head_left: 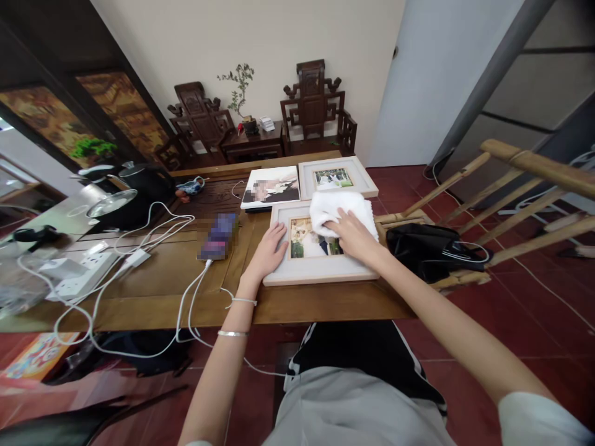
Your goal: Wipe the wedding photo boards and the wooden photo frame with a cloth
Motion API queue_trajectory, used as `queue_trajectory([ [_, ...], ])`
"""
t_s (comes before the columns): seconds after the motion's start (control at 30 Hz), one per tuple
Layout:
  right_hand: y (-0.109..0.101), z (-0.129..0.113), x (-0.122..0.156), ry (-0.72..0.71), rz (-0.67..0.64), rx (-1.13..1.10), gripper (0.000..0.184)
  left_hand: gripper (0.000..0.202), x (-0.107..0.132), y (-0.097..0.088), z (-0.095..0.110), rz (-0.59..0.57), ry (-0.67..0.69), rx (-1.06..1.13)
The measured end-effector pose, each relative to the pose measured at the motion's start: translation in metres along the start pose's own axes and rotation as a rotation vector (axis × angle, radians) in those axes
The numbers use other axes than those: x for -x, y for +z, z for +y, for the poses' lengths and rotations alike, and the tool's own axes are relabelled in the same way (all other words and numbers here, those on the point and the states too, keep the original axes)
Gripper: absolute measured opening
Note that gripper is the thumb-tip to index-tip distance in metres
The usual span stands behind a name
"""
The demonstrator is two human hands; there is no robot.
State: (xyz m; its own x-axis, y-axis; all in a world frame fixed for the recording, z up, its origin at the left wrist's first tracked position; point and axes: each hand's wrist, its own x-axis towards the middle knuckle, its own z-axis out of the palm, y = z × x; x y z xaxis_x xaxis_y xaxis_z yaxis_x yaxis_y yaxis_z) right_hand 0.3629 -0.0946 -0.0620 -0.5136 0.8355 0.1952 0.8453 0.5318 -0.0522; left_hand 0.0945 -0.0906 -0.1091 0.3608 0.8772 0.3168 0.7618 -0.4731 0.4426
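Note:
A white picture frame (320, 271) lies flat at the table's near edge, a photo under its glass. My left hand (268, 249) rests flat on the frame's left border, fingers stretched out. My right hand (352, 236) presses a white folded cloth (341, 209) onto the frame's upper right part, fingers lying on the cloth. Behind it lie a second white frame (335, 178) and a frameless photo print (271, 186).
A phone (218, 236) on a white charging cable lies left of the frame. A power strip (79, 277) and cables, a kettle (139, 186) and a lamp sit at the left. A black bag (427, 251) rests on a bamboo chair at the right. Carved chairs stand behind.

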Motion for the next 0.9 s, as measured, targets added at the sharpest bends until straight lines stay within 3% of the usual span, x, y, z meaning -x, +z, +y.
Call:
queue_trajectory([
  [0.13, 0.007, 0.016, -0.027, -0.026, 0.014, 0.054, 0.067, 0.05, 0.0, -0.001, 0.0, -0.003, -0.004, 0.007],
  [0.27, 0.006, 0.009, -0.027, -0.042, -0.045, 0.097, 0.068, 0.049, 0.0, 0.0, 0.0, -0.001, -0.01, 0.01],
  [0.4, -0.006, -0.015, 0.003, -0.074, -0.12, 0.062, 0.066, 0.049, 0.0, 0.0, -0.001, 0.004, -0.006, 0.011],
  [0.57, -0.036, -0.048, 0.059, -0.152, -0.279, -0.103, 0.068, 0.049, 0.0, 0.002, 0.0, 0.014, -0.01, 0.011],
  [0.67, -0.047, -0.059, 0.078, -0.2, -0.287, -0.164, 0.068, 0.049, 0.0, 0.002, 0.0, 0.016, -0.011, 0.014],
  [0.77, -0.041, -0.057, 0.077, -0.197, -0.288, -0.187, 0.073, 0.049, 0.0, 0.002, 0.001, 0.02, -0.01, 0.018],
  [0.9, -0.016, -0.033, 0.05, -0.148, -0.2, -0.163, 0.076, 0.048, 0.0, 0.002, 0.0, 0.023, -0.005, 0.014],
])
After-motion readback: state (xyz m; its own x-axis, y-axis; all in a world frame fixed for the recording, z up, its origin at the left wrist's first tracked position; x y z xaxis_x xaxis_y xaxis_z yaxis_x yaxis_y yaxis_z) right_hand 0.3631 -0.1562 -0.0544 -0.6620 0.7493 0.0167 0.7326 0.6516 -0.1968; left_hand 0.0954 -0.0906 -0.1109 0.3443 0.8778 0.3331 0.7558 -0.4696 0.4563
